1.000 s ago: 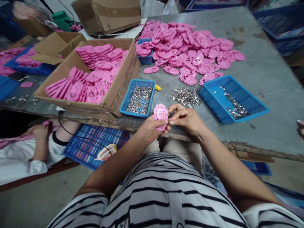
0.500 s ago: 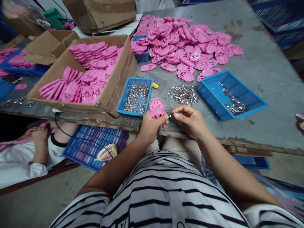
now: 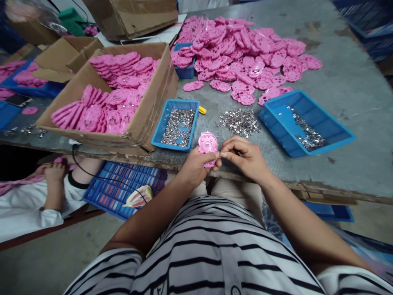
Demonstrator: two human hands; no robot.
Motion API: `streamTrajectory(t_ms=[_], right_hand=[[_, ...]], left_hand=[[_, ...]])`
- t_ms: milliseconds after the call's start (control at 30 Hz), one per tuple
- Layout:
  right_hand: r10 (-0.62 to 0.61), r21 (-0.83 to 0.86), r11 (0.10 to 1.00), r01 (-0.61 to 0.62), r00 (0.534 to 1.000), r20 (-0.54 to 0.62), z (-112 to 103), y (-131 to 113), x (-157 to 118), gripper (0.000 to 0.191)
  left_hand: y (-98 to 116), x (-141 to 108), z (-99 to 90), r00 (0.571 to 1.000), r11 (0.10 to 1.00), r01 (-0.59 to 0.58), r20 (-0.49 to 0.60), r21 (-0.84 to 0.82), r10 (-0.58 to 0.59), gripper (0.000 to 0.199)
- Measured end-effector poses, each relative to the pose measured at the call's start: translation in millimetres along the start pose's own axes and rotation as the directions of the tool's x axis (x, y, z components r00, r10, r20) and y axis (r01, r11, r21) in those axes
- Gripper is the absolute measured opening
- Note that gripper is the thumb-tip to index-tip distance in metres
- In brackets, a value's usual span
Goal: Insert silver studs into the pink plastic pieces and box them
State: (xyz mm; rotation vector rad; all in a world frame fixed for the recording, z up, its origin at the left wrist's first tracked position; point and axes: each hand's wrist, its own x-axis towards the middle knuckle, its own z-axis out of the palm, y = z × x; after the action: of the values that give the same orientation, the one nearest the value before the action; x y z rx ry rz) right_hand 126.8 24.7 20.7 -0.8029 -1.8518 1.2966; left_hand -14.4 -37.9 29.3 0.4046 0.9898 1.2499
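Left hand (image 3: 196, 166) has fingers clamped on pink piece (image 3: 208, 141), markings too small to read. Right hand (image 3: 247, 159): fingertips bunched beside left thumb, can't tell if gripping. Metal bits (image 3: 240, 122) just beyond right fingers.

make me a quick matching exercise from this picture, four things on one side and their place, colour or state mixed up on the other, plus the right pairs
Things
1. left hand
2. loose metal heap
3. shirt
4. nearest cardboard box

Place, colour or state
A. striped in black on a pale ground
B. open at the top, with many pink pieces inside
C. gripping a single pink piece
D. on the table, between two blue trays

Right pairs: 1-C, 2-D, 3-A, 4-B
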Motion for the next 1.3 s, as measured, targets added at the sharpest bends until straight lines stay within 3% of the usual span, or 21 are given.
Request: streamTrajectory(t_ms=[167,267,400,533,767,1067,1300], right_hand=[[0.107,0.132,0.987,-0.088,0.984,-0.146,1,-3,0,0.026],[0.22,0.274,0.947,-0.167,0.959,-0.176,7,-1,-1,0.025],[0.346,0.406,0.881,-0.241,0.916,-0.206,19,-1,-5,0.023],[0.318,0.366,0.909,-0.197,0.896,-0.308,30,-2,-9,0.022],[0.343,0.382,0.896,-0.227,0.9,-0.27,37,-3,-12,0.028],[0.339,0.383,0.895,-0.228,0.906,-0.254,38,-3,-12,0.031],[0.341,0.392,0.893,-0.224,0.903,-0.261,38,-2,-13,0.028]], left_hand=[[2,-2,-5.6,0.993,0.993,0.0,0.118,-0.12,0.014,0.033],[1,-4,-8.7,0.991,0.992,-0.063,0.111,-0.109,0.075,0.031],[-6,-6,-13.5,0.975,0.975,-0.203,0.077,-0.095,0.21,0.056],[-14,-5,-16.3,0.943,0.943,-0.32,0.064,-0.092,0.326,0.064],[-23,-3,-17.9,0.883,0.886,-0.462,0.079,-0.035,0.463,0.054],[-24,-5,-15.3,0.889,0.891,-0.454,0.058,-0.014,0.454,0.053],[-26,-4,-15.7,0.866,0.868,-0.496,0.081,0.024,0.493,0.051]])
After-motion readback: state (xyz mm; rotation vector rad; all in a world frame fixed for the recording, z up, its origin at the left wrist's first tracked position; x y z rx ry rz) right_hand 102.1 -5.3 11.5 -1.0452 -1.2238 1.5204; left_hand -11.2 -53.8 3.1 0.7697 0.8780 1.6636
